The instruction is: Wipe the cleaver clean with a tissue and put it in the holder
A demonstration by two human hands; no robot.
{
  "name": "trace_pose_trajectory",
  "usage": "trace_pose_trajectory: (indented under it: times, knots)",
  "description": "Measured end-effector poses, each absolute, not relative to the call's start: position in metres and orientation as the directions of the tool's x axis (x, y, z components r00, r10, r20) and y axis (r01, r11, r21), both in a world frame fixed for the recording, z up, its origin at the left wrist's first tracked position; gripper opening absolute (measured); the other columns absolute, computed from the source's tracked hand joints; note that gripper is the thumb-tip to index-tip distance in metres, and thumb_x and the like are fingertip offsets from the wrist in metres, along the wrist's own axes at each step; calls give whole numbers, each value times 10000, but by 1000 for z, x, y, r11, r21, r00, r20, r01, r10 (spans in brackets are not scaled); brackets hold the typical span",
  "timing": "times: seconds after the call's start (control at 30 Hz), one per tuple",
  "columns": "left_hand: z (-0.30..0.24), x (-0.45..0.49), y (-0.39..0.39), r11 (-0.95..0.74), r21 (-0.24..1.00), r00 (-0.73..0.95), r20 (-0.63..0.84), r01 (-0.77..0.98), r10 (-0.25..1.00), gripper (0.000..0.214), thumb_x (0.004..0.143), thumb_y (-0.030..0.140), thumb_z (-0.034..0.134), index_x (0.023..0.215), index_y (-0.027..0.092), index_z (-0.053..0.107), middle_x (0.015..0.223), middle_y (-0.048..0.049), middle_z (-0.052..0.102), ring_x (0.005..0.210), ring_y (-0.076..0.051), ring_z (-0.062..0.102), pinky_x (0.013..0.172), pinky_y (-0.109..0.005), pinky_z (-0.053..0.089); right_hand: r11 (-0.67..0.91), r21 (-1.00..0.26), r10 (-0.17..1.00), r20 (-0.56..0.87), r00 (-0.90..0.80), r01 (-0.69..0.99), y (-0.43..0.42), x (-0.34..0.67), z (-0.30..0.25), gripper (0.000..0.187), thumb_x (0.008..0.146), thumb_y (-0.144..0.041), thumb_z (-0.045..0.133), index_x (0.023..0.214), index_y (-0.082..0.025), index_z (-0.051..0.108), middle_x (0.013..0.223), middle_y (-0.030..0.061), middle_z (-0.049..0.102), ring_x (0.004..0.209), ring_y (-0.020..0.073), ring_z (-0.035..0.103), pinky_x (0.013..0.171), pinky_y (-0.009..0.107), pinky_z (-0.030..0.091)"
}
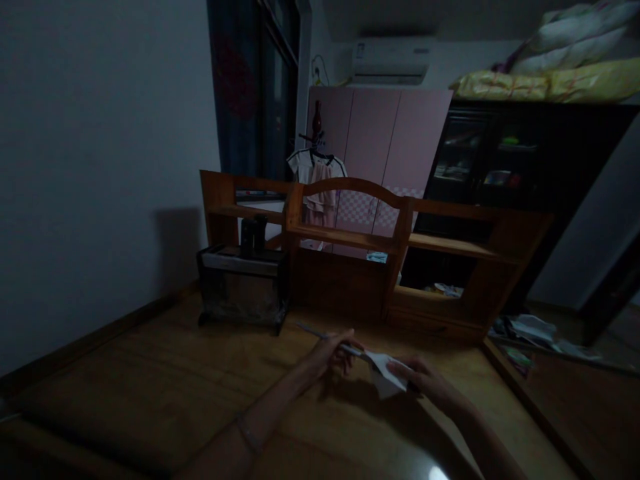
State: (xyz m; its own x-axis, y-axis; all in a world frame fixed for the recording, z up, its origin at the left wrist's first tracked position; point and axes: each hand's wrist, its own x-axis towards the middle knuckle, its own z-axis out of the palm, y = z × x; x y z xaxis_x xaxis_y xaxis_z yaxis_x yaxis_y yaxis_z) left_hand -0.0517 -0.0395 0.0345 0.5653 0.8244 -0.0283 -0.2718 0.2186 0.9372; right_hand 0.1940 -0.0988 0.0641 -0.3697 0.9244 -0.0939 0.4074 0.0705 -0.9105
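Observation:
My left hand (334, 352) is closed in a pinch on a thin white stick-like object (320, 335) that slants up to the left over the wooden desk (165, 393). My right hand (425, 379) rests on the desk just to the right, its fingers closed on a small piece of white paper (387, 373). The tip of the stick meets the paper's upper left edge between the two hands. The room is dim, so fine detail of the fingers is unclear.
A wooden shelf unit (373, 253) stands along the desk's far edge. A small dark box with metal front (243, 287) sits at its left. Beyond are a pink wardrobe (395, 147), a dark cabinet (500, 160) with bedding on top, and papers (535, 330) lying at the right.

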Motion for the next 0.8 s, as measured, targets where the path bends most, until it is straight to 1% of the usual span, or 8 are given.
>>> trace_pose_trajectory:
  times: [0.07,0.1,0.2,0.27,0.47,0.53,0.67,0.8]
  knots:
    - [33,-50,-44,326,914,660,-91,-243,746,468,845,505,478,968,91,659,578,-81,646,399,-161,575,359,-228,407,91,-911,924,-73,-374,403,-100,192,65,513,787,-640,503,656,-157,618,536,-23,428,494,97,324,465,241,203]
    - [32,-49,-46,348,902,676,-92,-254,731,448,846,474,477,1028,99,642,594,-86,653,416,-167,585,375,-231,415,105,-911,928,-54,-368,398,-99,192,66,511,789,-637,500,667,-158,630,540,-21,438,500,100,331,472,244,202]
    - [31,-47,-50,305,883,638,-7,-358,770,438,826,351,494,1193,122,564,642,-85,668,477,-161,605,437,-225,437,121,-910,951,-8,-308,397,-95,195,67,496,780,-623,520,711,-156,672,561,-15,476,524,109,370,485,244,217]
    - [30,-47,-51,282,873,605,19,-397,796,451,802,300,503,1221,136,539,644,-70,664,475,-148,593,438,-213,424,113,-908,966,4,-260,404,-92,200,67,484,778,-605,538,739,-149,694,582,-9,505,543,114,400,493,240,241]
    - [27,-47,-50,305,853,547,-28,-424,837,365,751,274,508,1086,144,577,632,-53,649,449,-128,559,412,-192,384,112,-914,971,18,-237,390,-91,209,68,496,786,-592,538,803,-130,718,582,-7,538,528,111,418,490,235,272]
    - [25,-47,-49,309,846,538,-31,-435,843,339,749,285,501,1047,145,581,632,-55,647,449,-126,554,413,-192,383,138,-914,970,47,-237,382,-92,209,70,470,780,-575,560,814,-135,723,628,3,582,568,123,461,527,239,315]
    - [22,-46,-48,293,838,504,-25,-460,863,244,721,280,503,927,166,568,595,-33,621,435,-123,537,386,-181,347,189,-918,958,95,-272,347,-94,208,73,409,786,-527,586,879,-159,740,783,23,670,707,164,546,663,265,388]
    - [22,-46,-48,279,829,471,-21,-484,882,169,695,284,508,832,185,522,560,-7,594,400,-113,504,371,-175,319,149,-938,971,80,-224,313,-92,210,69,438,780,-545,582,907,-160,746,789,36,681,711,178,562,656,277,399]
